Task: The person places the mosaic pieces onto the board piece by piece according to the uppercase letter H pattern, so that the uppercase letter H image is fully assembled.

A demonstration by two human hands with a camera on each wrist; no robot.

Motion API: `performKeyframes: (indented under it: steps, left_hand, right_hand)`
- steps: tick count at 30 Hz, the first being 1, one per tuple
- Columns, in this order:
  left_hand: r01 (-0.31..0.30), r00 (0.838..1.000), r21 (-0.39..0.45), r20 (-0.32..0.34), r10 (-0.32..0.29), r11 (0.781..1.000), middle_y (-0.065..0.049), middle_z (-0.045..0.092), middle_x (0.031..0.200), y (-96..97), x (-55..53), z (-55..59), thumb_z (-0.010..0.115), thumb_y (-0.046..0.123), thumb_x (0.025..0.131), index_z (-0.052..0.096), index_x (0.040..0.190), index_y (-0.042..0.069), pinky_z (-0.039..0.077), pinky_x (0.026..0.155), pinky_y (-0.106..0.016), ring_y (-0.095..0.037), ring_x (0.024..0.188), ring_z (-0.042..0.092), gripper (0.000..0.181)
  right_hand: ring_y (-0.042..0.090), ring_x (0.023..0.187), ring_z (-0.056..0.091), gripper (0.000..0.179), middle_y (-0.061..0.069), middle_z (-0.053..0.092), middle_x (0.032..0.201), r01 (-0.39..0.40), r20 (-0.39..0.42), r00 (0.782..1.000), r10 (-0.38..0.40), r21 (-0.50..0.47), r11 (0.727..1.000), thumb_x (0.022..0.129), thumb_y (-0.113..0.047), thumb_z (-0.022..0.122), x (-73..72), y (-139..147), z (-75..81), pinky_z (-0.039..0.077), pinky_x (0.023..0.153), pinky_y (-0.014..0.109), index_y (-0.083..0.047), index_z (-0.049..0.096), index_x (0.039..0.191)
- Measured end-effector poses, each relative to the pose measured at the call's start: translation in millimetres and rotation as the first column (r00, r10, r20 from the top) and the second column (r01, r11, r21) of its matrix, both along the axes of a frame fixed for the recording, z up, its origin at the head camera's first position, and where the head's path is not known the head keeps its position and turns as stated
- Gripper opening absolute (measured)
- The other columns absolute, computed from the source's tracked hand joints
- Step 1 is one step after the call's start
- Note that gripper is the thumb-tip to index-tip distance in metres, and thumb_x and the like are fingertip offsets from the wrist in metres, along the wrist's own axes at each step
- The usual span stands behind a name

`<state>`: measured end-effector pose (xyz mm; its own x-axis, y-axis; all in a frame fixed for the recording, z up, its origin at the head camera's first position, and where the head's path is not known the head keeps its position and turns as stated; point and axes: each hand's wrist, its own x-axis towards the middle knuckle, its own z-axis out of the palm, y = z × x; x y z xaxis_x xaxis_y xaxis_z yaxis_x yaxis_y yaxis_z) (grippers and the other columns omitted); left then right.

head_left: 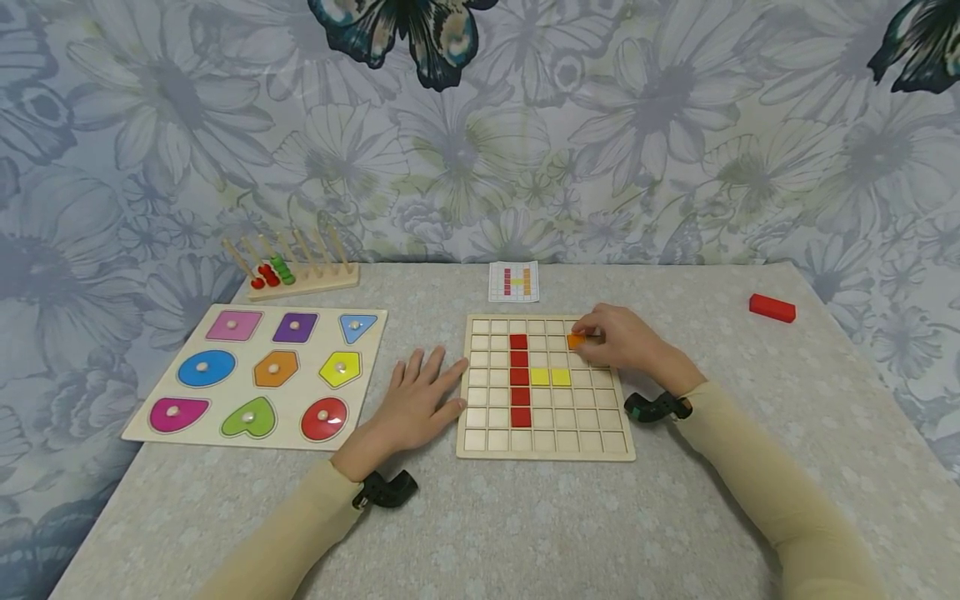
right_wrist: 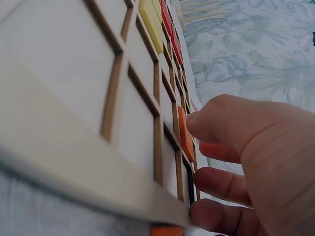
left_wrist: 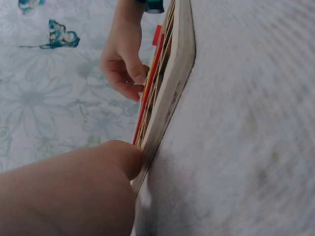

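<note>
Only the head view shows the cream knobbed-shape board (head_left: 243, 347), frame left; spread left hand (head_left: 415, 408) touches wooden grid (head_left: 547, 456); right hand (head_left: 621, 337) pinches orange square tile (head_left: 574, 341).

A wall (head_left: 517, 225) printed with oversized gray-blue flowers (head_left: 663, 92) rises behind a pale gray table (head_left: 480, 533), its top faintly mottled. Two dark teal butterflies (head_left: 442, 42) (both cropped by the upper edge of the head view) stand out against the softer print, one left of center, the other at far right. Floral print also shows along either side of the table, under soft light that casts faint shadows.
</note>
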<state>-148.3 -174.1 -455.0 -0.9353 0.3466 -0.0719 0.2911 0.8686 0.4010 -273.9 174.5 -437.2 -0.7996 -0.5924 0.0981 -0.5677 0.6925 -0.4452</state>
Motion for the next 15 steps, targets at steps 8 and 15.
performKeyframes:
  steps: [8, 15]
  left_hand:
    - [-0.003, 1.0, 0.0, 0.0, 0.003, 1.0, -0.025, 0.016, 0.169, 0.3, 0.0, -0.4, 0.05, 0.039, 0.105, 0.033, 0.161, 0.016, 0.005, 0.12, -0.074, -0.053, 0.156, 0.004, 0.063]
    - [-0.005, 1.0, 0.002, -0.005, 0.005, 1.0, -0.025, 0.016, 0.169, -0.6, -0.3, -2.3, 0.05, 0.039, 0.104, 0.033, 0.161, 0.016, 0.005, 0.119, -0.074, -0.053, 0.156, 0.004, 0.063]
  right_hand:
    - [0.019, 0.077, 0.06, 0.027, 0.012, 0.069, 0.094, 0.062, -0.06, 0.996, -0.061, 0.029, 0.998, 0.09, -0.017, 0.074, 7.7, 32, 0.6, 0.051, 0.071, 0.037, -0.002, 0.076, 0.112]
    - [0.013, 0.072, 0.051, 0.031, 0.008, 0.068, 0.092, 0.103, -0.056, 0.993, -0.102, 0.019, 0.995, 0.085, -0.017, 0.078, 20.3, 52, -3.6, 0.044, 0.066, 0.028, -0.003, 0.078, 0.113]
